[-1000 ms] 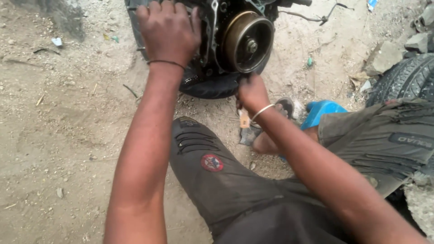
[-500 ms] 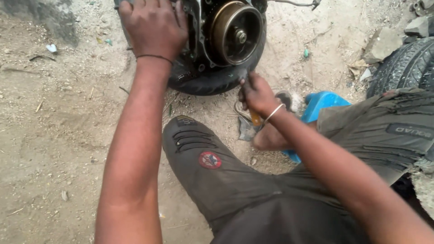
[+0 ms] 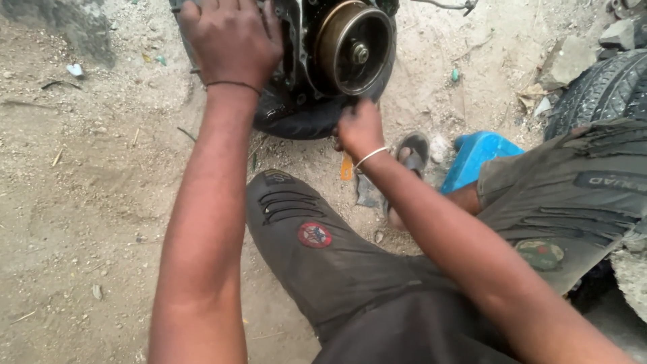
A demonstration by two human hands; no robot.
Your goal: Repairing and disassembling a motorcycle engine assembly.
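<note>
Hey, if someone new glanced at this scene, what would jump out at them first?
Top centre, a round brass-coloured metal drum on a dark greasy engine block resting on sandy ground. The left hand lies flat on the block's top, while the right hand reaches just under the drum; whether it holds anything is unclear. A bright blue plastic stool sits to the right, beside a black rubber tyre.

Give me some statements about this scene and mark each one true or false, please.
1. The left hand lies flat on top of the engine. True.
2. The right hand rests on the blue stool. False: it is at the engine's lower edge, below the round metal drum.
3. The ground is sandy dirt. True.
4. Both wrists are bare. False: each wears a thin band.
</note>
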